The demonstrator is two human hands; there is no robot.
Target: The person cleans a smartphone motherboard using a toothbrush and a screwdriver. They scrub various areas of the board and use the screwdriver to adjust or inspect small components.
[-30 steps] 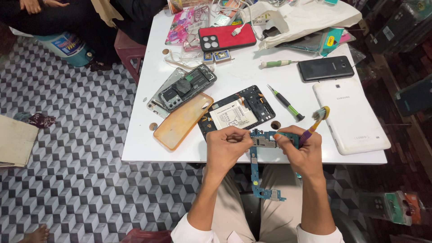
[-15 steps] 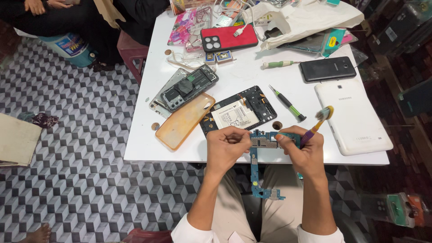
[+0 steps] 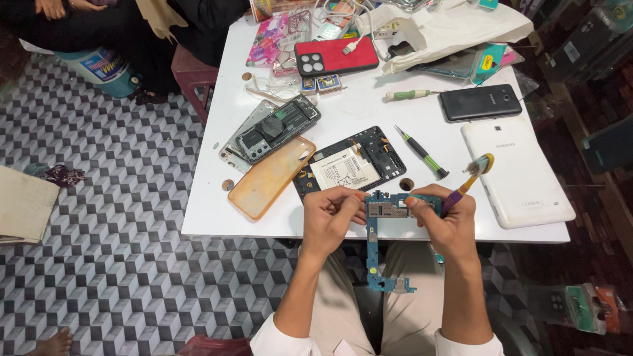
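Observation:
My left hand (image 3: 331,217) and my right hand (image 3: 445,219) both grip a blue L-shaped circuit board (image 3: 386,227) over my lap at the white table's (image 3: 211,217) front edge. The board's long leg hangs down between my knees. My right hand also clamps a purple-handled brush (image 3: 471,175), bristles pointing up and right. Just beyond my hands lies an opened black tablet body (image 3: 349,165) with its white battery showing.
A white tablet back cover (image 3: 517,171), a black phone (image 3: 480,102), two green-handled screwdrivers (image 3: 422,153), an orange case (image 3: 271,177), an opened phone (image 3: 277,128), a red phone (image 3: 336,56) and a white bag (image 3: 448,26) lie on the table. Another person sits at the far left (image 3: 99,20).
My hands and the board stay in the same grip. The view has shifted slightly.

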